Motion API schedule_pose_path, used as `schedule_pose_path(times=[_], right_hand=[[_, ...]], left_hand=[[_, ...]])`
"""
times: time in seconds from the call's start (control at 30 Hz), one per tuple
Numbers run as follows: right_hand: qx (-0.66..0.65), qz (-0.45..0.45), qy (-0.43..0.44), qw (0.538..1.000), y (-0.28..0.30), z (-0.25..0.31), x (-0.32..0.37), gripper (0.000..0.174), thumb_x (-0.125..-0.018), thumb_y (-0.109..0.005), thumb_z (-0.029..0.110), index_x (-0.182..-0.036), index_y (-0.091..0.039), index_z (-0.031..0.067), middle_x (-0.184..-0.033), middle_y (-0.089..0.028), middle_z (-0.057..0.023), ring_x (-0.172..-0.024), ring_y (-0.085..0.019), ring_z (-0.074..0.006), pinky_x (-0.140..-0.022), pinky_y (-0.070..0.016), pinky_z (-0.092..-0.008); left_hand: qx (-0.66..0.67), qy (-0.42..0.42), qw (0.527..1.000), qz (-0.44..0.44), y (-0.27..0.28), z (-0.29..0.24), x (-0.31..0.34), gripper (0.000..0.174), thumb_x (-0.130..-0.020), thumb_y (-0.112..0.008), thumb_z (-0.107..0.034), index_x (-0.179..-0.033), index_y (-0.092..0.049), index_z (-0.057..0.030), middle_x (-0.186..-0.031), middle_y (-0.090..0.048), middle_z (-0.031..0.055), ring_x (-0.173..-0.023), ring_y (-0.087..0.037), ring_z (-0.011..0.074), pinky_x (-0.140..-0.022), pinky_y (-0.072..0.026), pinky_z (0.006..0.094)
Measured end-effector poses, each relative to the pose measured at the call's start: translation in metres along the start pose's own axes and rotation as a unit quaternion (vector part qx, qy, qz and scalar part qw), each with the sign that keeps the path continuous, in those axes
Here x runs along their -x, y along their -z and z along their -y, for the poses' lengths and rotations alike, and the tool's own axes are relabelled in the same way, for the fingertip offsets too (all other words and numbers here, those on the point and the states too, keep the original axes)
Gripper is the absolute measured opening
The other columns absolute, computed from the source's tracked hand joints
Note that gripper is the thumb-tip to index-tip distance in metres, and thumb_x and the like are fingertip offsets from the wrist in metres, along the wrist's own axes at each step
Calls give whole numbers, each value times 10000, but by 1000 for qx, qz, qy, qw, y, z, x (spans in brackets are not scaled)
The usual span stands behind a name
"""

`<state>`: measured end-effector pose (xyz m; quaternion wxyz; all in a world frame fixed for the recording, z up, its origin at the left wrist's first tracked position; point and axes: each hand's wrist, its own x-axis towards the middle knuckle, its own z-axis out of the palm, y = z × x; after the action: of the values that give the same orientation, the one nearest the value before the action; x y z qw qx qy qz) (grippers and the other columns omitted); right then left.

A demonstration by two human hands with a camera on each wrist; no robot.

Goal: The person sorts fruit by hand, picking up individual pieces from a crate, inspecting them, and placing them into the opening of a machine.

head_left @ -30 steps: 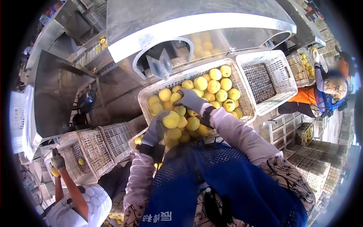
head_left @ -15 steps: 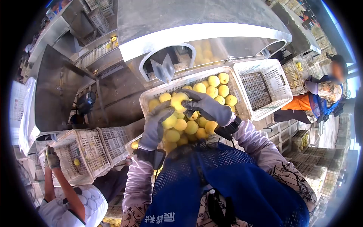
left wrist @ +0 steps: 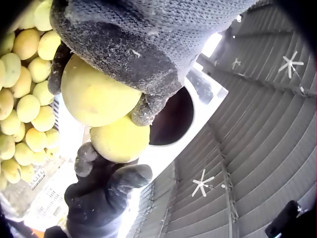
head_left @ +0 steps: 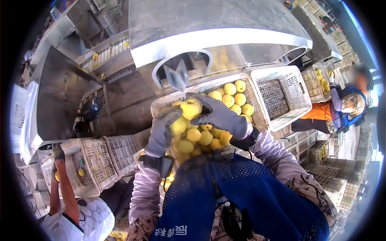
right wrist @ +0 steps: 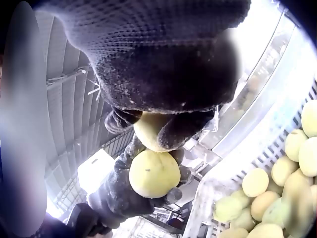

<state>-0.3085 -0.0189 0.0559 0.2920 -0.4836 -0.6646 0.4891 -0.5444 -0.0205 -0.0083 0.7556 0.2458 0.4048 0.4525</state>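
Both hands wear grey gloves with dark coated palms, and they meet above a white plastic crate (head_left: 263,116) of yellow peaches. My left hand (head_left: 160,130) holds one yellow peach (left wrist: 99,94), gripped between fingers and thumb. In my right hand (head_left: 225,116) is a second peach (head_left: 191,108), pinched by the fingertips and thumb. The left wrist view shows the two fruits side by side, overlapping, with the right hand (left wrist: 101,198) beyond. Seen from the right wrist, the left hand's peach (right wrist: 154,173) faces the camera, while the right glove partly hides its own.
A metal machine (head_left: 221,44) with a round-arched opening (head_left: 181,72) stands behind the crate. At right sits another white crate (head_left: 299,94) without fruit. A worker (head_left: 80,217) leans over stacked crates at left; another worker (head_left: 341,104) stands at far right.
My right hand has lifted a peach out of the crate and brought it beside the left hand's peach. The left hand keeps its peach. The view has shifted slightly.
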Motion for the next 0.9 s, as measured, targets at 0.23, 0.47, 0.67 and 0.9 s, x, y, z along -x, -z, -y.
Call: schedule_pose_path(times=[0.23, 0.47, 0.67, 0.9], right_hand=[[162, -187, 42, 968, -17, -25, -76, 826, -758, -887, 317, -1440, -506, 48, -1349, -588, -219, -1239, -597, -411, -987, -524, -493], [230, -236, 96, 939, -36, -51, -139, 726, -756, -864, 258, -1359, -560, -7, -1291, -595, -272, -1166, -593, -462, -1002, -503, -504], [293, -315, 111, 896, -33, -44, -175, 610, -823, -808, 405, -1205, -623, -33, -1055, -672, -225, -955, -679, -387, -815, -551, -474], [47, -59, -87, 993, -3, 32, -83, 875, -838, -869, 328, -1523, -441, -8, -1346, -627, -233, -1034, -708, -324, -836, -570, -425]], left_hand=[[-300, -277, 913, -5, 20, -1, -35, 310, -960, -696, -67, -1255, -681, 27, -1179, -735, 115, -1063, -698, 172, -930, -563, 296], [-48, -53, 993, -89, 35, 19, 5, 301, -998, -639, -128, -1251, -680, 29, -1184, -735, 106, -1080, -696, 180, -951, -561, 303], [-460, -338, 820, 44, 55, 39, 23, 364, -1070, -532, -209, -1327, -621, 32, -1238, -694, 180, -1118, -693, 268, -944, -584, 353], [-485, -337, 807, -9, -1, -12, 15, 432, -1032, -648, -247, -1352, -574, 33, -1166, -703, 146, -999, -718, 280, -870, -598, 354]])
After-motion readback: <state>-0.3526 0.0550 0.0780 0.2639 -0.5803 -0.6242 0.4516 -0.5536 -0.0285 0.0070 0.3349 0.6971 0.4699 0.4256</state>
